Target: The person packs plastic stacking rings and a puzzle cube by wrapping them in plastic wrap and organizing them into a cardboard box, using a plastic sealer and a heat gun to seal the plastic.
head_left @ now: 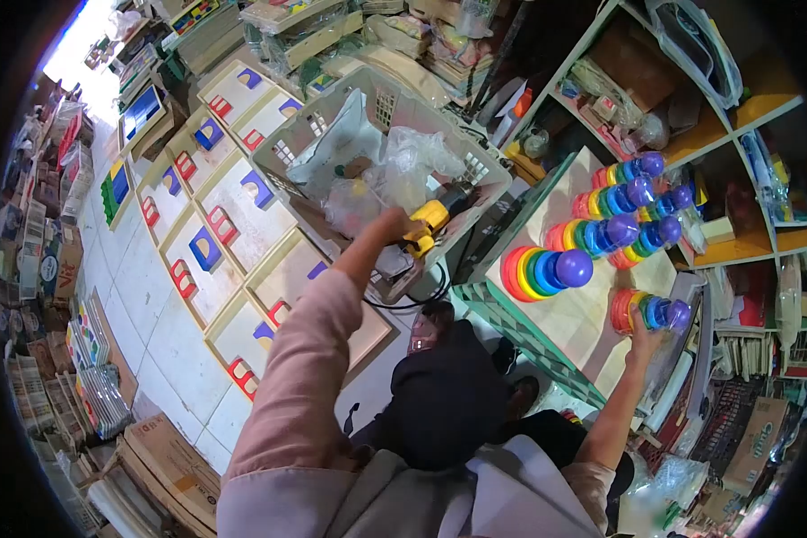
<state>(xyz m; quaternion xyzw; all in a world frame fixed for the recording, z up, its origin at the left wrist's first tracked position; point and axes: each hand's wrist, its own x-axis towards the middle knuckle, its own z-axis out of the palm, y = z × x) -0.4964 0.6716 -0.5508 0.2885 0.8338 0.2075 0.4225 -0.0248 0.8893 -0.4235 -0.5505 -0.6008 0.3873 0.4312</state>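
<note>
My left hand reaches into the grey plastic crate, with its fingers closed on a yellow and black power drill. The drill lies at the crate's near right side, its black end toward the back. My right hand is closed around a rainbow stacking ring toy with a purple ball top, at the near right corner of the wooden tabletop. Several similar ring stackers stand behind and to the left of it, slightly leaning in this wide view.
Clear plastic bags lie in the crate. To the left, shallow wooden trays on the tiled floor hold red and blue pieces. Shelves rise at the right. Cardboard boxes and stacked goods line the left.
</note>
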